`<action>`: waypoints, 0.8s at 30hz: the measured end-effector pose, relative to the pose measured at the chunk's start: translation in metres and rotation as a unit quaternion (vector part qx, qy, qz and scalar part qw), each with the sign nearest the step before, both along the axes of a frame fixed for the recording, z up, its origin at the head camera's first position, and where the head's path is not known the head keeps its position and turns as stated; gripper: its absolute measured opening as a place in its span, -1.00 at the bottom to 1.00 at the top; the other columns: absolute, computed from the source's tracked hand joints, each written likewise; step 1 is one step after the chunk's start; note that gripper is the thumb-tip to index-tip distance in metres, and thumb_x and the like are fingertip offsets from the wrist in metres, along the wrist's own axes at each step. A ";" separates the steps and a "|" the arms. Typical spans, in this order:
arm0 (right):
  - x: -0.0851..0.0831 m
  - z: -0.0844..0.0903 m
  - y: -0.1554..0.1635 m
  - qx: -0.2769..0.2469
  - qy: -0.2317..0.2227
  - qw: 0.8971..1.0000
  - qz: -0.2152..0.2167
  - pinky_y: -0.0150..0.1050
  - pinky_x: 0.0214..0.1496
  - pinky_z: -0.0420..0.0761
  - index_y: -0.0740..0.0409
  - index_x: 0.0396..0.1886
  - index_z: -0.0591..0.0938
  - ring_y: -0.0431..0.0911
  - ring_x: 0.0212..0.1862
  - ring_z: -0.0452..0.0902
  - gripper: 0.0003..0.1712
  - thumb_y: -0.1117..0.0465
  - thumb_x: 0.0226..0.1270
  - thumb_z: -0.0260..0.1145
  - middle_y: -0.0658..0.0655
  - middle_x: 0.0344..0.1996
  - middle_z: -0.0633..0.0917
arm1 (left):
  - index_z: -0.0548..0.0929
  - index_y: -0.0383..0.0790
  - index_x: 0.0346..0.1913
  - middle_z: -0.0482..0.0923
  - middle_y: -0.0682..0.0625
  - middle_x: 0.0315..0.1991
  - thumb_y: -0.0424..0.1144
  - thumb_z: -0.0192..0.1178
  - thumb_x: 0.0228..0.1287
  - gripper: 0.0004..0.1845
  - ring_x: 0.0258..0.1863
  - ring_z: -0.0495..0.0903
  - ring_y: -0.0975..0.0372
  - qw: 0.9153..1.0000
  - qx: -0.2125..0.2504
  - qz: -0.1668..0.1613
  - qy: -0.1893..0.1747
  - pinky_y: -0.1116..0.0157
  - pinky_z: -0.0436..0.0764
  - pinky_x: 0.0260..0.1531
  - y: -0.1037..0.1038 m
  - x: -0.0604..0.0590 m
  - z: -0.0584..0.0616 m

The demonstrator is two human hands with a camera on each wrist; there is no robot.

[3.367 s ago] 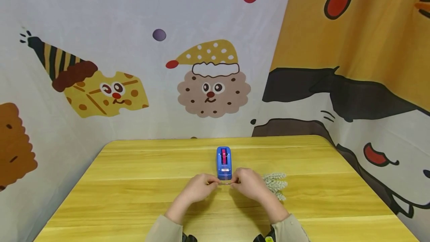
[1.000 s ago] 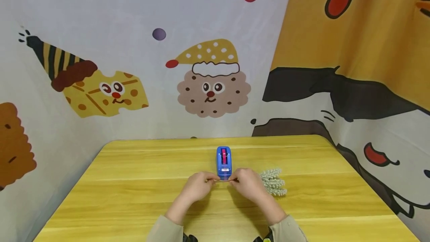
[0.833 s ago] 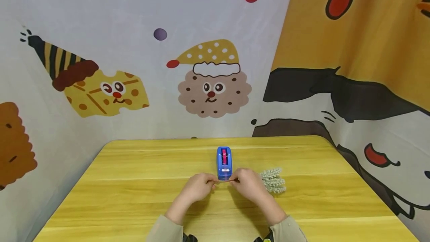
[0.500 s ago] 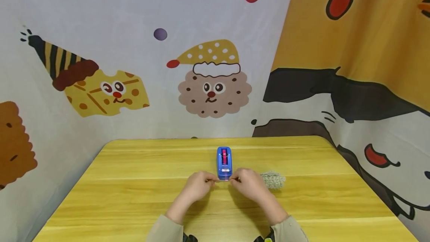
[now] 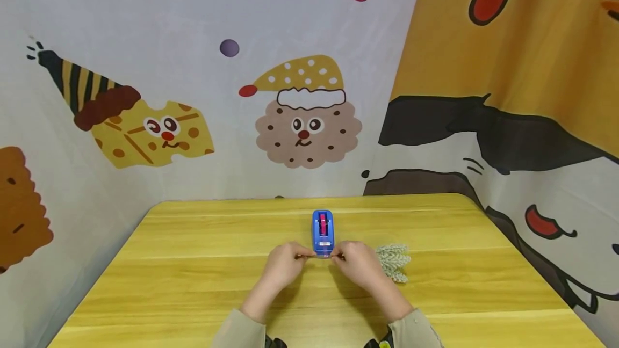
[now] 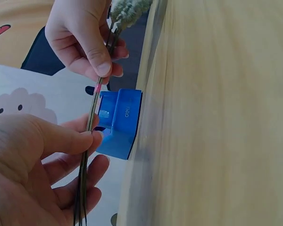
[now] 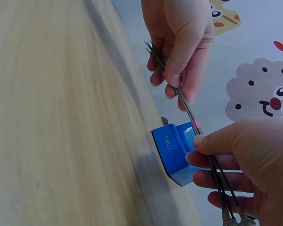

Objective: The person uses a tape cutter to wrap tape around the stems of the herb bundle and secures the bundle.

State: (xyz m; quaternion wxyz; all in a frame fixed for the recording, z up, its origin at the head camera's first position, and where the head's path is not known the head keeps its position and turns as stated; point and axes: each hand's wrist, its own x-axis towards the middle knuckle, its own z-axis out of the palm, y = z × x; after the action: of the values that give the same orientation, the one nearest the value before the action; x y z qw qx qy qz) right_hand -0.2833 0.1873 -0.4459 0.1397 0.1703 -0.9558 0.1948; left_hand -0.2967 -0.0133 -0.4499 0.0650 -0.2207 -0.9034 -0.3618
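Note:
A bundle of thin dark stems [image 5: 319, 256] is held level between both hands, just in front of a blue tape dispenser [image 5: 322, 231] with a pink roll. My left hand [image 5: 297, 258] pinches the bare stem ends [image 6: 88, 141]. My right hand [image 5: 341, 257] pinches the stems nearer the pale fluffy flower heads [image 5: 394, 262], which stick out to the right. A narrow band of pink tape [image 6: 98, 88] wraps the stems between the two hands, also seen as pink tape [image 7: 195, 124] in the right wrist view, close to the dispenser [image 7: 172, 150].
The yellow wooden table [image 5: 193, 246] stands against cloth walls printed with cartoon figures [image 5: 307, 117]. Beige sleeves [image 5: 242, 332] show at the near edge.
Both hands have edged a little toward the dispenser's front with the stems. The flower heads have wobbled and turned slightly on the right.

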 end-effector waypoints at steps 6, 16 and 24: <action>0.000 -0.002 0.002 0.001 0.004 1.000 -0.002 -0.32 -0.49 0.51 0.03 -0.49 0.68 -0.28 -0.52 0.46 -0.91 0.22 0.14 0.46 -0.09 -0.52 0.67 | 0.81 -0.08 -0.23 0.69 -0.03 -0.21 -0.47 0.27 0.19 -0.77 -0.15 0.64 0.05 1.000 0.002 0.002 -0.026 0.06 0.61 -0.15 0.001 0.001 0.002; 0.000 -0.005 0.004 0.003 0.004 1.000 -0.003 -0.34 -0.47 0.51 0.02 -0.49 0.65 -0.29 -0.52 0.43 -0.87 0.20 0.12 0.48 -0.09 -0.52 0.65 | 0.75 -0.24 -0.09 0.68 -0.11 -0.08 -0.39 0.14 0.32 -0.78 -0.28 0.56 0.16 0.996 -0.015 -0.035 -0.085 0.06 0.60 -0.19 0.001 0.003 0.005; -0.006 0.000 0.004 0.016 -0.037 0.999 0.014 -0.33 -0.44 0.51 -0.01 -0.47 0.65 -0.27 -0.48 0.46 -0.89 0.23 0.14 0.45 -0.10 -0.50 0.65 | 0.79 -0.17 -0.16 0.72 -0.04 -0.16 -0.39 0.25 0.25 -0.82 -0.18 0.64 0.12 0.997 -0.018 -0.034 -0.059 0.11 0.62 -0.20 -0.004 -0.003 0.002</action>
State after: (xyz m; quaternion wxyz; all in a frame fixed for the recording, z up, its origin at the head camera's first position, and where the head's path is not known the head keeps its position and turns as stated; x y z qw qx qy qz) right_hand -0.2897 0.1912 -0.4455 0.0987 0.1781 -0.9608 0.1880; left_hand -0.2994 -0.0173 -0.4477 -0.0050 -0.2302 -0.9041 -0.3599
